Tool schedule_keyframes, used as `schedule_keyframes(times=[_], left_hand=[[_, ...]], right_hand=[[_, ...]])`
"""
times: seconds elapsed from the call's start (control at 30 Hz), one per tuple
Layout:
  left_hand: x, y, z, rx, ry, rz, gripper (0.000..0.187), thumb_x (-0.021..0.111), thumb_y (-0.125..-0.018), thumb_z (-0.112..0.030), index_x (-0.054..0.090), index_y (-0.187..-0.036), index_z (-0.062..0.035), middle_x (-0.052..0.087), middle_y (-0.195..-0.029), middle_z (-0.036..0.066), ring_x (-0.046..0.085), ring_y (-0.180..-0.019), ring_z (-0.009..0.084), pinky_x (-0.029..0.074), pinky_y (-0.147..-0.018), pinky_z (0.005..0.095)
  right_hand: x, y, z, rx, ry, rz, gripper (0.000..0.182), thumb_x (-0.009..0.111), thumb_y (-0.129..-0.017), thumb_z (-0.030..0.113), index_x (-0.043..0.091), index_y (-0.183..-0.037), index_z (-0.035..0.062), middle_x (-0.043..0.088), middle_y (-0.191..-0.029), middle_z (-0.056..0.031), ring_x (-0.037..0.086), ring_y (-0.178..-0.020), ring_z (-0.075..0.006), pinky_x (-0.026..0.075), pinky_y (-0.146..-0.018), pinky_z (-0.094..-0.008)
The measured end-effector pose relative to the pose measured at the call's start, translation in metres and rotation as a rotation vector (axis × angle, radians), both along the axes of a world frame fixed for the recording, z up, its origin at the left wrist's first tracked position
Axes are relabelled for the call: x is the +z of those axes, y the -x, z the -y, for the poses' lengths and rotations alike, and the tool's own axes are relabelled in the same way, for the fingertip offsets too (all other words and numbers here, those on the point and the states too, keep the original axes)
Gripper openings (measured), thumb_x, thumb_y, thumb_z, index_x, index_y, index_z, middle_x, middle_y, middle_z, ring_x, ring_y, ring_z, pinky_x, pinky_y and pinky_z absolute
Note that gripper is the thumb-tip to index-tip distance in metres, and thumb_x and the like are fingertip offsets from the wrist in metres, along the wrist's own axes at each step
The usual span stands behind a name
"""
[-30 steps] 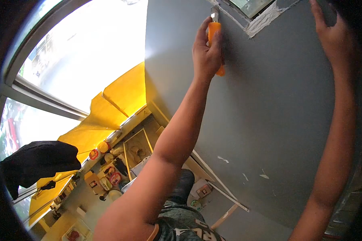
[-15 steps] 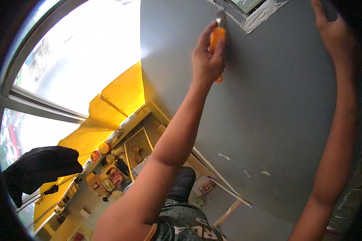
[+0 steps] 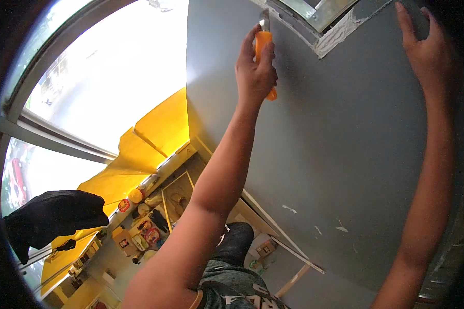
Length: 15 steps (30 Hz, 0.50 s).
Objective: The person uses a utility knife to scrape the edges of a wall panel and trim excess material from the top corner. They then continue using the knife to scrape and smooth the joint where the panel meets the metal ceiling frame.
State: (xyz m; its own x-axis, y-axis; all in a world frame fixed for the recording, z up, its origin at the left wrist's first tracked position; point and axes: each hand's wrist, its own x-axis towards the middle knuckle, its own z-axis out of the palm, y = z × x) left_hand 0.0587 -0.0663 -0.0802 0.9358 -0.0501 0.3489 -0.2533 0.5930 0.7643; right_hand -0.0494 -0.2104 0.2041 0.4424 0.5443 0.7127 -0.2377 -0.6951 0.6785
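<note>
My left hand [image 3: 256, 72] is closed around the orange handle of a scraper [image 3: 263, 41], whose narrow metal blade points up. The blade tip is at the rough edge of a metal-framed opening [image 3: 322, 18] in a grey wall panel [image 3: 335, 134]; whether it touches is hard to tell. White filler [image 3: 340, 37] lies along the opening's lower corner. Over on the right, my right hand [image 3: 430, 56] has its fingers spread against the panel near the far end of that filler line, holding nothing visible.
At left are a large window [image 3: 113, 67], yellow sheeting [image 3: 162, 123] along its sill and a black cloth-like object [image 3: 56, 216]. Below lie a cardboard box [image 3: 122, 241], jars [image 3: 135, 195] and other clutter. White strips [image 3: 299, 255] run by the panel's bottom edge.
My left hand and the scraper have shifted up and left along the opening's edge, away from its corner. The view has moved slightly; my right hand stays at the panel.
</note>
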Motion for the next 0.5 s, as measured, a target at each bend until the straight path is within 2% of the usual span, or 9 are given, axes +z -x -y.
schedule_keyframes(times=[0.1,0.27,0.33,0.5], left_hand=[[0.009,-0.018,-0.001,0.057,-0.047,0.027,0.049,0.061,-0.106,-0.022,0.047,-0.152,-0.0126,0.062,-0.087,0.008,0.057,-0.051,0.0106,0.048,-0.041,0.0272],[0.013,-0.023,0.0,0.09,-0.067,0.002,0.046,0.06,-0.104,-0.023,0.051,-0.148,-0.011,0.069,-0.086,0.009,0.061,-0.053,0.0123,0.051,-0.046,0.0301],[0.012,-0.022,0.005,0.118,-0.069,-0.009,0.045,0.06,-0.104,-0.022,0.051,-0.148,-0.0113,0.069,-0.086,0.009,0.061,-0.053,0.0121,0.051,-0.046,0.0302],[0.016,-0.014,0.01,0.149,-0.077,-0.026,0.045,0.061,-0.104,-0.021,0.052,-0.147,-0.0119,0.07,-0.087,0.009,0.061,-0.054,0.0116,0.052,-0.047,0.0306]], right_hand=[[0.003,0.0,0.001,-0.015,0.02,0.008,0.055,0.069,-0.087,0.049,0.054,-0.098,-0.003,0.053,-0.095,-0.0247,0.056,-0.091,-0.0435,0.042,-0.079,-0.0562],[0.001,0.006,-0.005,-0.04,0.038,0.019,0.054,0.069,-0.087,0.049,0.054,-0.097,-0.0023,0.053,-0.095,-0.0244,0.056,-0.091,-0.0432,0.042,-0.079,-0.0551],[-0.002,0.018,-0.022,-0.034,0.132,-0.053,0.055,0.069,-0.087,0.049,0.054,-0.097,-0.0024,0.053,-0.094,-0.0241,0.056,-0.091,-0.0429,0.042,-0.079,-0.0547],[-0.001,-0.001,0.002,-0.022,0.029,0.015,0.057,0.068,-0.087,0.049,0.054,-0.101,-0.004,0.052,-0.094,-0.0234,0.056,-0.091,-0.0422,0.042,-0.078,-0.0544]])
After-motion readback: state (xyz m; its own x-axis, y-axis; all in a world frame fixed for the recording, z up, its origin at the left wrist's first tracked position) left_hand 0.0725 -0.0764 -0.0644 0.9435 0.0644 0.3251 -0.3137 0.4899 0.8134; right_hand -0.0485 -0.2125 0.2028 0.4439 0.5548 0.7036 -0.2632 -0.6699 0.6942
